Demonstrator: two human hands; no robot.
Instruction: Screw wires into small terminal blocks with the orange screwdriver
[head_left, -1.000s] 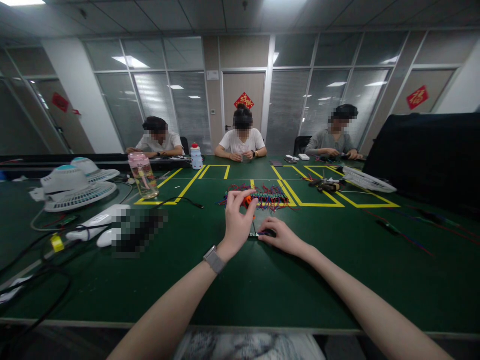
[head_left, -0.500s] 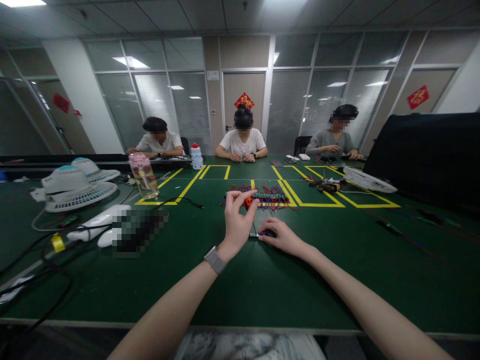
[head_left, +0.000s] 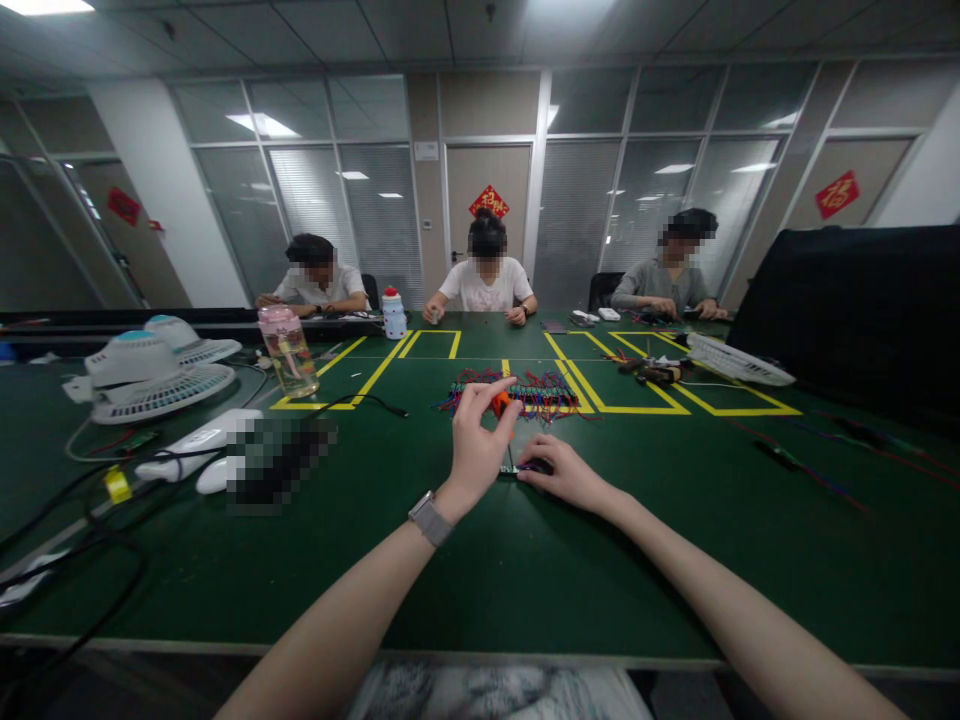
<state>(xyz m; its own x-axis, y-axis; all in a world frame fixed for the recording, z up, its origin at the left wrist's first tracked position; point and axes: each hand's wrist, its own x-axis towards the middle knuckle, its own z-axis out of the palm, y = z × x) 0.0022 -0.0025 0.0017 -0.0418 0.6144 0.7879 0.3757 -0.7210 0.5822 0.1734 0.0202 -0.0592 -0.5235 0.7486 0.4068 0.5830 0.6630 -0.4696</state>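
My left hand (head_left: 474,440) is raised a little above the green table (head_left: 480,570), its thumb and fingers pinched on a small orange part (head_left: 497,401). A watch sits on that wrist. My right hand (head_left: 566,472) rests on the table just to the right, fingers closed on a small dark object (head_left: 537,466) beside a little circuit board (head_left: 508,468). Behind both hands lies a pile of small boards with red and blue wires (head_left: 532,392).
Two white fans (head_left: 154,375), a pink water bottle (head_left: 286,350), white devices and black cables lie at the left. Yellow tape lines (head_left: 600,385) mark the table. A black cover (head_left: 855,315) stands at the right. Three people sit working at the far side.
My left hand's fingers shifted slightly around the orange part, lifting it a touch. My right hand stayed put. The middle person across the table moved their hands apart.
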